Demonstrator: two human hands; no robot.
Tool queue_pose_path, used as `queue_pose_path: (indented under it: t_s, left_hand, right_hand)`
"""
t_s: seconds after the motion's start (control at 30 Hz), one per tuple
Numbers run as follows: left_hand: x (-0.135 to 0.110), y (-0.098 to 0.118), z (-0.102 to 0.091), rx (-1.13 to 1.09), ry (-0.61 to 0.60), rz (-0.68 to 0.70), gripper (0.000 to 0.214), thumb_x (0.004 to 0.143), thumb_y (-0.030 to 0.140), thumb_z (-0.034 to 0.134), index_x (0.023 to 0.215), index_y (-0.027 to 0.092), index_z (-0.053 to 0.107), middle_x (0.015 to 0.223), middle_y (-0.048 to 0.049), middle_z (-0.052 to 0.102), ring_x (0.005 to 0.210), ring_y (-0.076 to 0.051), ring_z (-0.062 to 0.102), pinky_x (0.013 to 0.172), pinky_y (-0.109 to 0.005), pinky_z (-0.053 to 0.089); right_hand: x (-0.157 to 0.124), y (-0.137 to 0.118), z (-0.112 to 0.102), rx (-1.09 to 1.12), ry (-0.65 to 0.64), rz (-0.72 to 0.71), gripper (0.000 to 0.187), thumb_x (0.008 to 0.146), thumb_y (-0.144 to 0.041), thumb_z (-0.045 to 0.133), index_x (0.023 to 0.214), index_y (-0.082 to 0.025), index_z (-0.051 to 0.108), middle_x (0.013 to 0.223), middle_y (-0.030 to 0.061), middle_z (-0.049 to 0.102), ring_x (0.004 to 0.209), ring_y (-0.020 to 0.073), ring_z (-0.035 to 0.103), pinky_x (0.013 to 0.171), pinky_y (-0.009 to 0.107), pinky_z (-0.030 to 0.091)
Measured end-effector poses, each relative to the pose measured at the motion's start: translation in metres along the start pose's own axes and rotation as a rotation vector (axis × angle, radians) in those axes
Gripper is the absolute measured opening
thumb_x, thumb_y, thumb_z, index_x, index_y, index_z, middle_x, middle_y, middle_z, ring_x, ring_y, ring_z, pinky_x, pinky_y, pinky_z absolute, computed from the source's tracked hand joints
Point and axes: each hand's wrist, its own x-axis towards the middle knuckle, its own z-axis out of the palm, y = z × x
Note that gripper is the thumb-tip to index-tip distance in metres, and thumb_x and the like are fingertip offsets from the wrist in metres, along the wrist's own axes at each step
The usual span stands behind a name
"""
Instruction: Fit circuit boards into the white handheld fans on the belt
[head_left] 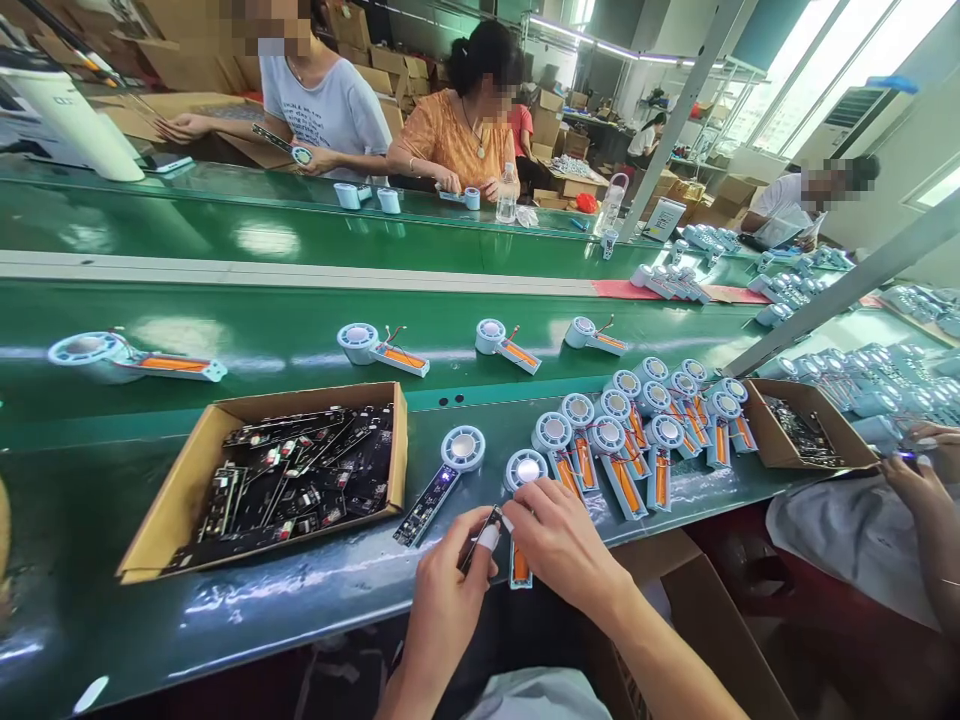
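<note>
My left hand [456, 565] grips a small black circuit board [480, 538] between thumb and fingers, with white tape round one digit. Close beside it, my right hand [559, 530] is pinched at the board's upper end; whatever lies between its fingertips is too small to make out. Partly under my right hand lies a light-blue handheld fan body [520, 568] with an orange battery in its open handle; its round head [526, 468] shows above my fingers. To the left rests another fan [463, 448], its handle covered by a black board [427, 505] with a lit purple light.
An open cardboard box [401, 450] of black boards stands at left. Several fan bodies [624, 485] crowd the bench at right, by a second box [817, 462]. More fans [517, 352] sit on the green belt [285, 320]. A co-worker's hands [919, 470] are at far right.
</note>
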Motion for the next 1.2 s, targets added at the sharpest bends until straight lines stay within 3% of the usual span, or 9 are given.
queue_pose_path:
  t_s: [0.1,0.27,0.47,0.53,0.73,0.9,1.03,1.13,1.2]
  left_hand:
    - [-0.002,0.0,0.0,0.0,0.018,0.056,0.034,0.092,0.036,0.049,0.113,0.019,0.069,0.07,-0.0022,0.072,0.056,-0.018,0.067,0.053,-0.028,0.056]
    - [0.0,0.001,-0.004,0.078,0.094,0.255,0.032,0.089,0.031,0.053,0.109,0.019,0.075,0.099,-0.0096,0.078,0.062,-0.018,0.07,0.059,-0.029,0.059]
    - [0.012,-0.001,-0.017,-0.062,-0.064,0.167,0.032,0.091,0.037,0.057,0.106,0.019,0.077,0.084,-0.0063,0.075,0.057,-0.016,0.067,0.05,-0.025,0.057]
    - [0.016,0.0,-0.02,-0.08,-0.118,0.194,0.03,0.092,0.036,0.057,0.105,0.02,0.078,0.078,-0.0041,0.073,0.056,-0.015,0.066,0.05,-0.024,0.055]
    - [0.02,0.0,-0.024,0.013,-0.157,0.399,0.024,0.096,0.025,0.056,0.109,0.022,0.077,0.079,-0.0012,0.072,0.058,-0.012,0.066,0.056,-0.021,0.057]
    - [0.003,-0.009,-0.015,0.329,-0.006,0.753,0.035,0.097,0.01,0.047,0.117,0.024,0.073,0.108,-0.0083,0.075,0.096,-0.018,0.074,0.084,-0.028,0.061]
    - [-0.016,-0.013,-0.003,0.573,0.151,0.903,0.042,0.095,0.003,0.046,0.117,0.026,0.073,0.098,-0.0087,0.072,0.09,-0.019,0.072,0.08,-0.031,0.062]
    - [-0.022,-0.017,0.0,0.649,0.163,0.924,0.052,0.091,-0.003,0.043,0.119,0.028,0.073,0.097,-0.0077,0.072,0.091,-0.02,0.073,0.082,-0.033,0.061]
    - [-0.022,-0.021,-0.001,0.613,0.144,0.879,0.051,0.091,-0.002,0.043,0.121,0.028,0.071,0.102,-0.0079,0.074,0.094,-0.021,0.074,0.085,-0.033,0.061]
  right_hand:
    - [0.002,-0.005,-0.001,-0.085,-0.006,-0.01,0.016,0.091,-0.008,0.062,0.08,-0.018,0.058,0.081,0.0039,0.059,0.074,0.0208,0.051,0.064,0.034,0.037]
    - [0.002,-0.006,0.004,-0.034,0.001,0.002,0.019,0.096,-0.007,0.053,0.082,-0.019,0.059,0.081,0.0044,0.059,0.075,0.0211,0.052,0.065,0.034,0.039]
    - [0.0,0.011,0.009,0.341,-0.008,0.078,0.025,0.094,-0.004,0.05,0.11,-0.017,0.063,0.097,0.0067,0.066,0.086,0.0204,0.058,0.075,0.03,0.046]
    - [-0.001,0.015,0.01,0.455,-0.033,0.073,0.026,0.095,-0.005,0.051,0.112,-0.018,0.064,0.098,0.0067,0.067,0.088,0.0201,0.059,0.077,0.029,0.048]
    - [-0.004,0.017,0.009,0.589,-0.024,0.136,0.021,0.093,-0.007,0.053,0.099,-0.02,0.069,0.092,0.0055,0.069,0.088,0.0201,0.06,0.078,0.03,0.049]
    - [0.002,0.025,-0.021,0.698,-0.179,0.185,0.034,0.091,-0.006,0.054,0.12,-0.021,0.065,0.113,0.0057,0.072,0.1,0.0186,0.066,0.085,0.028,0.05]
    - [0.015,0.023,-0.029,0.539,-0.287,0.076,0.039,0.09,-0.002,0.051,0.121,-0.02,0.065,0.119,0.007,0.072,0.106,0.0197,0.067,0.085,0.027,0.05]
    - [0.023,0.017,-0.022,0.329,-0.438,-0.007,0.026,0.088,-0.002,0.056,0.103,-0.018,0.07,0.104,0.0074,0.073,0.091,0.0201,0.069,0.071,0.025,0.048]
    - [0.023,0.016,-0.015,0.317,-0.419,0.021,0.02,0.089,-0.004,0.058,0.093,-0.018,0.07,0.093,0.006,0.072,0.085,0.0191,0.068,0.069,0.025,0.047]
